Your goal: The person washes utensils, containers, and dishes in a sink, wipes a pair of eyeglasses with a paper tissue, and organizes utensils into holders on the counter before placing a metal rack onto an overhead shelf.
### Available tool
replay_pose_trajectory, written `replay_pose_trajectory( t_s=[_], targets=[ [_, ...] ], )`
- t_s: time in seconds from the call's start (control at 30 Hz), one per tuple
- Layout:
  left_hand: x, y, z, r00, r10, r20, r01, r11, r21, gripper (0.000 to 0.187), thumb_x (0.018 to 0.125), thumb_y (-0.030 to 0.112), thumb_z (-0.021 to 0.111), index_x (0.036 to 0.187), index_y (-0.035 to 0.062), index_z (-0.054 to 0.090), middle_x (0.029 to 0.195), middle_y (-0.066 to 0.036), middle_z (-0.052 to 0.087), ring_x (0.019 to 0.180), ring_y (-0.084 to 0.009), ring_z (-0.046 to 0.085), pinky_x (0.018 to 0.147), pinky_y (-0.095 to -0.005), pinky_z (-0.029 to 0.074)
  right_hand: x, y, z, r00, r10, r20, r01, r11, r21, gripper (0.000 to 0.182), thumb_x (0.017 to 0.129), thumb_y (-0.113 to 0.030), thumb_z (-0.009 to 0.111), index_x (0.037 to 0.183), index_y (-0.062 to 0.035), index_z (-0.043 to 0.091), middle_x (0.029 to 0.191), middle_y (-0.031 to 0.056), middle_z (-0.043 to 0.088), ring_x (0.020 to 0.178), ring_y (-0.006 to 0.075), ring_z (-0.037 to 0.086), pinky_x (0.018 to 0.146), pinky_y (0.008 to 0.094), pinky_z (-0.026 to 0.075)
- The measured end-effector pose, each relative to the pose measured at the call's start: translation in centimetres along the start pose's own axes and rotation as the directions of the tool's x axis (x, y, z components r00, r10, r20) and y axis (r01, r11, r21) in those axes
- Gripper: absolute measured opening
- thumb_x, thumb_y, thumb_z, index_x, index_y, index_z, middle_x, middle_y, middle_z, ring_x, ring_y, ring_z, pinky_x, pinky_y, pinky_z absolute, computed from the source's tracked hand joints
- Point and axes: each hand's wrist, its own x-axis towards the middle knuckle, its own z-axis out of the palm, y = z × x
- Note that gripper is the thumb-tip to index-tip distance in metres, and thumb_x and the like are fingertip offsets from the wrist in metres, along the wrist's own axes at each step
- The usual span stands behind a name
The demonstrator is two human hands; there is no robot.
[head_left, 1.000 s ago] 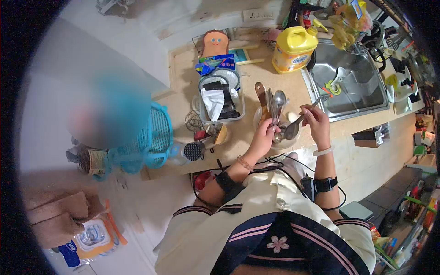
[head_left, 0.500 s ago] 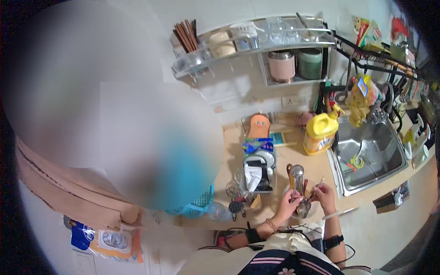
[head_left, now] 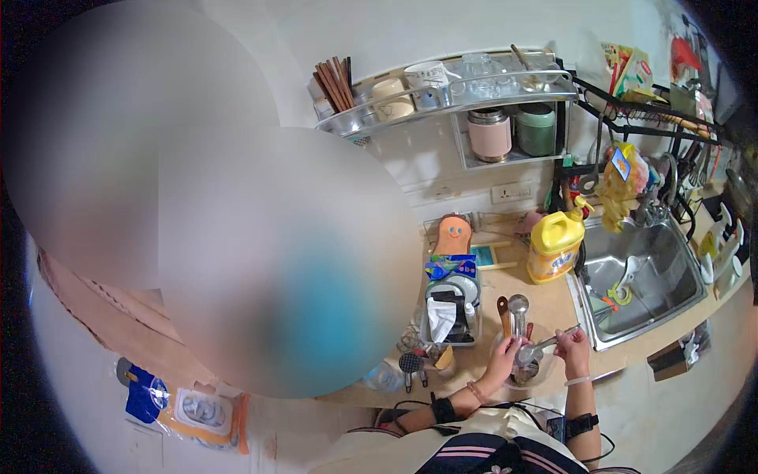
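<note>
Your right hand (head_left: 572,353) pinches the slanted spoon (head_left: 545,344) by its handle, with the head over the bowl (head_left: 523,385); that spoon is just left of the sink (head_left: 591,320). Your left hand (head_left: 500,362) grasps the raised spoon (head_left: 518,305), its round head upward, also left of the sink, beside a wooden handle (head_left: 502,308). The yellow jug (head_left: 555,251) is on the bench (head_left: 553,304) near the sink's left edge.

Both spoons look like metal, so expect them to be stiff, light and hard to break, though smooth and slippery if wet. Take either one around mid-handle, since the head likely carries more weight and could make it swivel from a grip at the tip.

Your fingers cover parts of both handles, so you can't tell whether the left ones close on other pieces too. The things inside the bowl overlap and are too small to sort out, and the view farther left of the sink is heavily blurred.
</note>
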Motion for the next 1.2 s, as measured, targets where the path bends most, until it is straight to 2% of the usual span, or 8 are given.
replay_pose_trajectory(
  t_s=[0.1,0.2,0.43,0.67,0.9,1.03,1.1,1.2],
  targets=[
    [0.4,-1.0,0.1,0.997,-0.008,0.071,0.025,0.970,-0.241,0.028,0.091,0.028,0.036,0.098,0.0045,0.050,0.102,-0.010,0.054,0.086,-0.0218,0.057,0.068,-0.0397,0.053,0.3,1.4,-0.4,0.999,0.002,-0.033,-0.002,1.000,0.021,0.018,0.073,-0.008,0.064,0.078,-0.0090,0.047,0.065,0.0007,0.053,0.047,0.0093,0.050,0.041,0.0216,0.044],
    [-0.8,1.2,1.4,0.986,-0.101,0.129,0.144,0.909,-0.392,0.028,0.091,0.031,0.036,0.094,0.0054,0.048,0.088,-0.007,0.055,0.079,-0.0188,0.058,0.062,-0.0337,0.054,0.0,1.0,-0.2,0.998,0.046,-0.040,-0.047,0.999,-0.008,0.021,0.072,-0.011,0.066,0.080,-0.0087,0.047,0.065,-0.0008,0.050,0.051,0.0090,0.050,0.041,0.0218,0.044],
    [-1.1,1.9,1.7,0.992,-0.055,0.114,0.090,0.940,-0.329,0.031,0.090,0.036,0.037,0.099,0.0084,0.046,0.093,-0.006,0.053,0.076,-0.0186,0.058,0.054,-0.0331,0.052,-1.2,0.3,1.1,0.997,-0.002,-0.073,0.009,0.995,0.101,0.023,0.070,-0.011,0.068,0.082,-0.0080,0.048,0.065,-0.0012,0.048,0.055,0.0082,0.049,0.044,0.0207,0.043],
    [-1.2,2.0,1.2,0.998,-0.047,0.030,0.053,0.964,-0.260,0.038,0.084,0.045,0.044,0.092,0.0090,0.051,0.087,-0.006,0.056,0.068,-0.0175,0.059,0.049,-0.0312,0.049,0.4,1.8,-1.3,0.981,-0.020,0.193,0.049,0.988,-0.146,0.017,0.070,-0.009,0.067,0.081,-0.0052,0.054,0.068,-0.0003,0.052,0.061,0.0084,0.050,0.052,0.0214,0.043],
    [-0.5,2.4,0.2,0.998,-0.032,0.051,0.041,0.981,-0.188,0.037,0.089,0.039,0.038,0.092,0.0042,0.051,0.079,-0.007,0.055,0.060,-0.0146,0.054,0.047,-0.0285,0.046,-0.9,0.7,-0.8,0.972,-0.034,0.234,0.123,0.919,-0.374,0.022,0.067,-0.010,0.071,0.083,-0.0055,0.057,0.072,0.0009,0.054,0.060,0.0084,0.051,0.049,0.0203,0.042],
    [-0.7,3.3,0.2,0.996,-0.032,0.084,0.048,0.979,-0.198,0.036,0.090,0.037,0.035,0.097,0.0052,0.048,0.082,-0.007,0.055,0.058,-0.0115,0.051,0.047,-0.0258,0.044,-2.2,-1.5,1.0,0.898,-0.200,0.392,0.378,0.808,-0.452,0.021,0.070,-0.012,0.067,0.089,-0.0048,0.061,0.074,0.0041,0.057,0.061,0.0147,0.053,0.054,0.0242,0.044],
    [-0.8,3.6,0.1,0.985,-0.071,0.158,0.106,0.968,-0.227,0.037,0.090,0.038,0.034,0.100,0.0050,0.047,0.083,-0.007,0.056,0.058,-0.0105,0.050,0.046,-0.0249,0.043,-1.5,-0.4,0.8,0.768,-0.292,0.570,0.581,0.691,-0.429,0.021,0.071,-0.013,0.065,0.091,-0.0047,0.062,0.075,0.0058,0.058,0.065,0.0178,0.053,0.060,0.0271,0.044],
    [-0.8,4.4,0.1,0.966,-0.117,0.231,0.168,0.963,-0.213,0.036,0.091,0.036,0.033,0.103,0.0047,0.046,0.087,-0.007,0.056,0.062,-0.0100,0.050,0.048,-0.0239,0.042,-1.7,-0.4,0.4,0.845,-0.050,0.533,0.385,0.748,-0.540,0.018,0.073,-0.015,0.064,0.088,-0.0052,0.062,0.074,0.0081,0.059,0.072,0.0225,0.053,0.067,0.0318,0.043]
  ],
)
